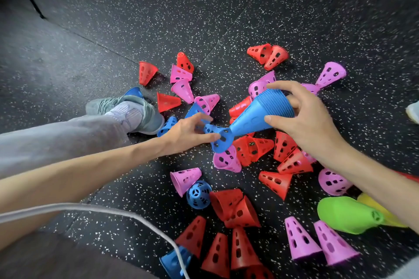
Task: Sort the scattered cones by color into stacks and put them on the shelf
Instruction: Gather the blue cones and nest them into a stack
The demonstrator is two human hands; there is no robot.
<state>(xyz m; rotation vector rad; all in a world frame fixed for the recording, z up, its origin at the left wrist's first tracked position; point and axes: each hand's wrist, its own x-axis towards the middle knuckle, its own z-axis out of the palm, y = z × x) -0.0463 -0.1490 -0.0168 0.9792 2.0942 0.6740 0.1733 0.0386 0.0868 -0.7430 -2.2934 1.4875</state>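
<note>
My right hand (301, 118) grips a stack of blue cones (260, 113) by its wide end, held sideways above the floor with its tip pointing left. My left hand (190, 131) pinches a single blue cone (218, 137) right at the tip of that stack. Red, pink and blue cones lie scattered on the floor beneath and around both hands. A loose blue cone (199, 195) lies lower down, and another blue cone (167, 125) lies beside my shoe.
A green cone stack (347, 213) and a yellow cone stack (371, 204) lie on their sides at the lower right. My outstretched leg and shoe (136, 108) are at the left. A grey cable (127, 215) crosses the lower left. The floor is dark speckled rubber (136, 18).
</note>
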